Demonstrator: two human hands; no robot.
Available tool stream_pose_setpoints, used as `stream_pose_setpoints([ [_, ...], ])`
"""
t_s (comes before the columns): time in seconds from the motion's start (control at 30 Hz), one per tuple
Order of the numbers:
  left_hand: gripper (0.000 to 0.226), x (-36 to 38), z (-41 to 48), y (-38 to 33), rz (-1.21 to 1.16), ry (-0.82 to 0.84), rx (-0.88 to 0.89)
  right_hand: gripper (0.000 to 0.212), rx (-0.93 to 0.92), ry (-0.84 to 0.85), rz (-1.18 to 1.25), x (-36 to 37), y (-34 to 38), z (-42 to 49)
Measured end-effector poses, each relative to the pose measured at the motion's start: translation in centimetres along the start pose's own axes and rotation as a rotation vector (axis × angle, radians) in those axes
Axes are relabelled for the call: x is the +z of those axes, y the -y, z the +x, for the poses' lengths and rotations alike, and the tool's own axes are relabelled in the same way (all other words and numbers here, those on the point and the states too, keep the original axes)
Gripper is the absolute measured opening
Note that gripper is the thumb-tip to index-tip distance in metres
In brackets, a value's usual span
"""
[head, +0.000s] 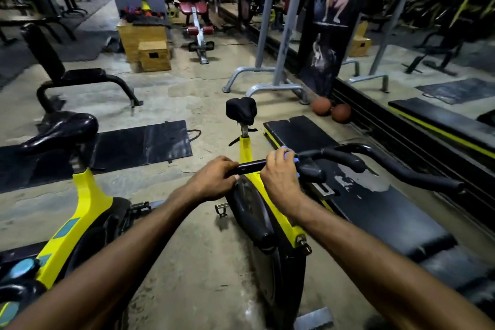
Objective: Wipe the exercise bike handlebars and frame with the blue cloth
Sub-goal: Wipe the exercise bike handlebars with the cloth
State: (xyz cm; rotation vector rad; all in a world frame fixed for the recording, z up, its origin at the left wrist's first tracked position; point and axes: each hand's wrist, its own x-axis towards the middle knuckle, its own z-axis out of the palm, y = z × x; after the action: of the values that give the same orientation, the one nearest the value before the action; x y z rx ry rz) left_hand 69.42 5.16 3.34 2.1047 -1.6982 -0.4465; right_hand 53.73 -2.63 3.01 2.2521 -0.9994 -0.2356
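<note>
1. on the black crossbar of the handlebars (345, 159), at the front of the bike, my two hands sit close together with a short bare stretch of bar between them.
2. my right hand (280, 177) is curled over the bar with the blue cloth (290, 154) bunched under the fingers. only small blue scraps show past my knuckles.
3. my left hand (214, 181) wraps the bar's left end bare, which i take to be for steadying.
4. the cloth looks thin, soft and light, so i judge it will bunch up or slip free unless it is pinched snug round the tube.
5. the bar looks stiff, smooth and likely slick. the bike seems heavy enough not to shift, so i would grip right round the tube and slide along it.
6. the yellow frame (245, 149) has flatter faces, which would suit the cloth folded as a pad under my palm.
</note>
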Motion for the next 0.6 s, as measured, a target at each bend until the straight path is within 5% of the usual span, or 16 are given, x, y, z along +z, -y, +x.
stream_pose_setpoints([
  [0.17, 0.032, 0.1, 0.9, 0.6, 0.011, 0.044, 0.018, 0.020, -0.058, 0.021, 0.172, -2.4, -2.5, -1.7],
  [0.33, 0.034, 0.5, 1.4, 0.8, 0.004, 0.055, 0.021, 0.026, 0.218, 0.033, 0.738, -2.8, -5.2, 0.6],
  [0.4, 0.035, 0.8, 1.6, 0.7, 0.013, 0.057, 0.023, 0.032, 0.200, 0.169, 0.914, -2.4, -5.6, 2.1],
  [0.6, 0.042, 1.3, 2.6, 0.0, 0.040, 0.084, 0.018, 0.025, 0.017, 0.525, 0.890, -2.1, -8.8, 5.0],
])
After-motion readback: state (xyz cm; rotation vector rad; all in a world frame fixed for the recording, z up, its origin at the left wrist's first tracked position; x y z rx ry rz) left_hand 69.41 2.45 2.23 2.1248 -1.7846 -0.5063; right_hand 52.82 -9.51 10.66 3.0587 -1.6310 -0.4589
